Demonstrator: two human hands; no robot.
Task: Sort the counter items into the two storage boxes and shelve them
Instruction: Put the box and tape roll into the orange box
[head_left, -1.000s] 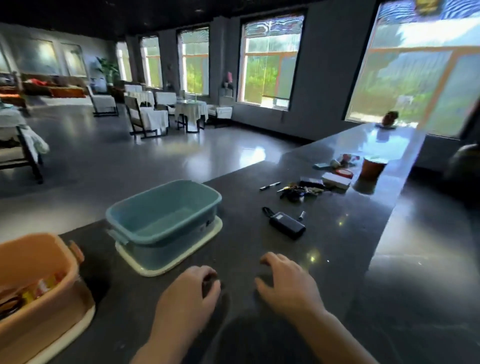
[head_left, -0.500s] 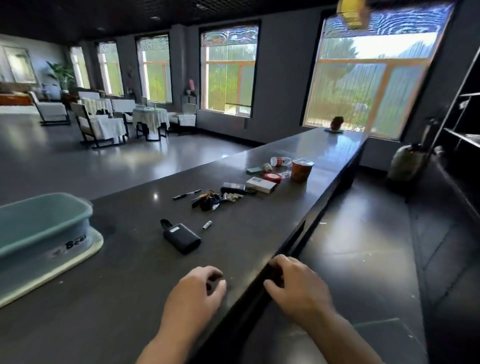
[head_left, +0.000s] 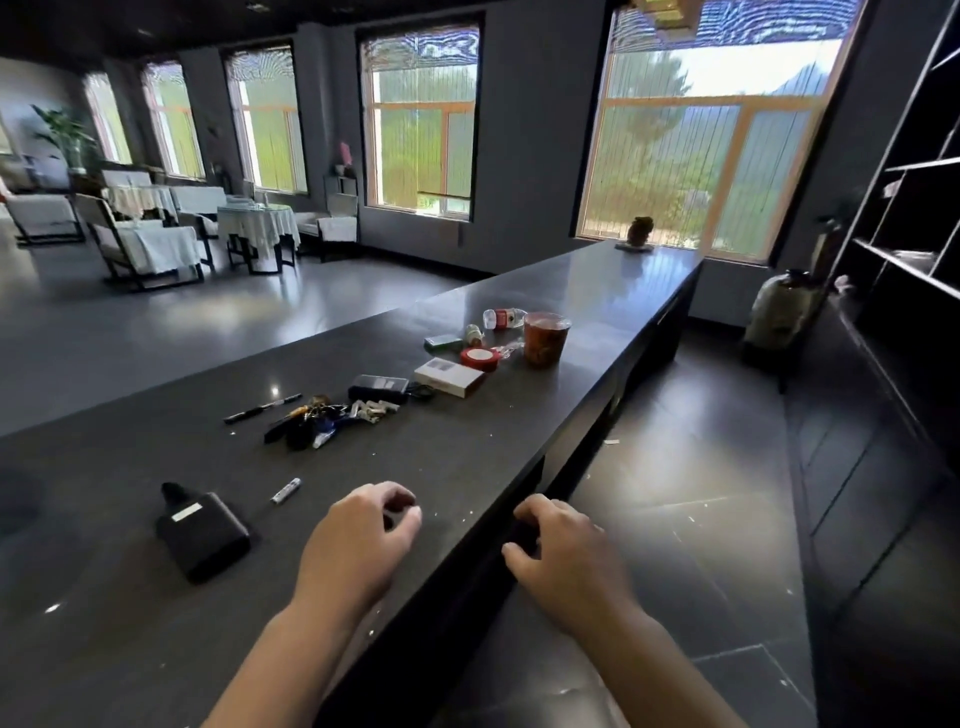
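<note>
A long dark counter (head_left: 156, 597) ran away from the viewer toward a bright window (head_left: 717, 130), and everything else sat in relation to it. Nearest on the counter lay a black pouch (head_left: 203, 535) with a pale label, and just beyond it a small battery (head_left: 286, 490), apart from the pouch. Farther along the counter lay a black pen (head_left: 262, 409), then a bunch of keys (head_left: 306, 423) with small white pieces (head_left: 374, 409) just beside them. Beyond those came a flat black case (head_left: 378, 388), a white box (head_left: 450, 377) and a red-and-white roll of tape (head_left: 479, 358), close together. An orange cup (head_left: 545, 338) stood upright past the tape, with a small bottle (head_left: 503, 318) lying on its side behind it and a green packet (head_left: 442, 341) near. At the far end of the counter sat a small potted plant (head_left: 639, 231). No storage box showed in this view. To the right of the counter stood dark shelves (head_left: 909, 218); to its left, across the floor, tables with white cloths (head_left: 257, 223).

The left hand (head_left: 358, 540) hovered over the near counter top, fingers loosely curled and holding nothing; whether it touched the surface I cannot tell. The right hand (head_left: 558, 551) was at the counter's front edge, its fingers likewise loosely curled with nothing in them.
</note>
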